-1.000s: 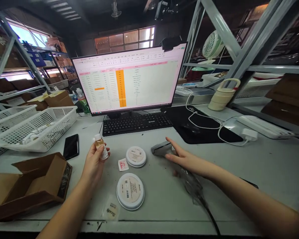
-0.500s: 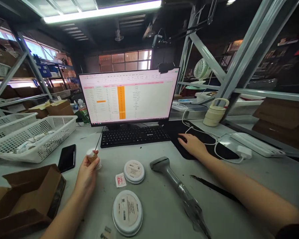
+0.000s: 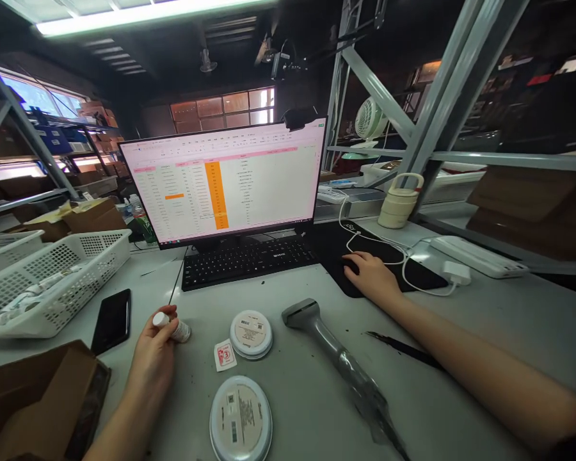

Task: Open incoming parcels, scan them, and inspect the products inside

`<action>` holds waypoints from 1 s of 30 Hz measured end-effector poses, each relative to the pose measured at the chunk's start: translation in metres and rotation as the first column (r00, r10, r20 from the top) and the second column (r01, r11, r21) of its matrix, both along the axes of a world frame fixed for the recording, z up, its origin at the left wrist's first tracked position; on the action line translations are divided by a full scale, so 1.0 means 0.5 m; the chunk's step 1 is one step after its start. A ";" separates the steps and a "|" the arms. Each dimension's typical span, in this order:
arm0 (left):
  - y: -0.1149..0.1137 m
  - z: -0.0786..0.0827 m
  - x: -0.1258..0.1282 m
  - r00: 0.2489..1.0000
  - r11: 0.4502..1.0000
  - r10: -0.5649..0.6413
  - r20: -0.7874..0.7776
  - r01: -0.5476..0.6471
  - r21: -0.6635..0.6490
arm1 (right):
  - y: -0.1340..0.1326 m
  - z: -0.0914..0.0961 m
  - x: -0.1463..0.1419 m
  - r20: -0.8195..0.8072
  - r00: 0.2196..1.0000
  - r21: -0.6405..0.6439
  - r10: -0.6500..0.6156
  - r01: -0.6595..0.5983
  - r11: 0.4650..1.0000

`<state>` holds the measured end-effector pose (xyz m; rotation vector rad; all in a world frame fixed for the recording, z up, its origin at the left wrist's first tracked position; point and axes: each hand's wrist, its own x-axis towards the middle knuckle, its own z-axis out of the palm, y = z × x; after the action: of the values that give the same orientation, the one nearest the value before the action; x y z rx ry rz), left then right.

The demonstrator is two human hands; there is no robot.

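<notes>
Head view of a packing table (image 3: pixel 484 320). The left hand (image 3: pixel 154 351) is closed on a small bottle (image 3: pixel 173 327), pinched at the fingertips, white cap to the left. The bottle is tipped onto its side just above the table, between a phone (image 3: pixel 111 319) and the nearer of two round tins (image 3: pixel 251 333). The right hand (image 3: pixel 373 279), well apart from the left, is cupped over a mouse (image 3: pixel 351 264) on a black mouse pad (image 3: pixel 336 240), beside the keyboard (image 3: pixel 247 258) and below the monitor (image 3: pixel 221 186). Hazards, as a judgement: the fingertip pinch on a sideways bottle is light, so a slip would let it roll toward the sachet (image 3: pixel 224 355) or the tins. Whether the cap is tight cannot be told, so a leak is possible. The right forearm also lies close to the scanner (image 3: pixel 317 326), and a sweep back could knock it. Containers: the white basket (image 3: pixel 91 256) holds pale tubes or packets. The cardboard box (image 3: pixel 33 397) stands open, its contents hidden. Both tins, including the larger one (image 3: pixel 240 419), are lidded, their contents unseen.
</notes>
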<state>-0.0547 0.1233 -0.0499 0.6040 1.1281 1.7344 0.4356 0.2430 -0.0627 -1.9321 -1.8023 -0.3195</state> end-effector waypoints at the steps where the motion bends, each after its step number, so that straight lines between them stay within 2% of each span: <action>1: -0.001 0.001 0.000 1.000 1.000 -0.007 -0.018 0.007 0.005 | 0.000 -0.001 0.000 -0.001 1.000 0.004 0.004 -0.004 1.000; 9: -0.005 0.003 0.013 0.994 0.999 -0.016 -0.108 0.012 -0.038 | 0.012 -0.014 0.007 -0.013 1.000 0.050 0.019 -0.018 0.999; 17: 0.000 0.001 0.013 0.996 0.999 -0.039 -0.078 0.038 -0.025 | 0.018 -0.023 0.012 -0.015 0.999 0.090 0.032 -0.030 0.996; 30: -0.011 0.027 0.026 0.998 0.998 -0.020 -0.053 0.017 -0.064 | 0.015 -0.020 0.008 -0.012 0.999 0.089 0.035 -0.034 0.995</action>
<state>-0.0418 0.1179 -0.0363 0.6232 1.2066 1.6687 0.4394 0.2504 -0.0726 -1.8365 -1.7806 -0.3675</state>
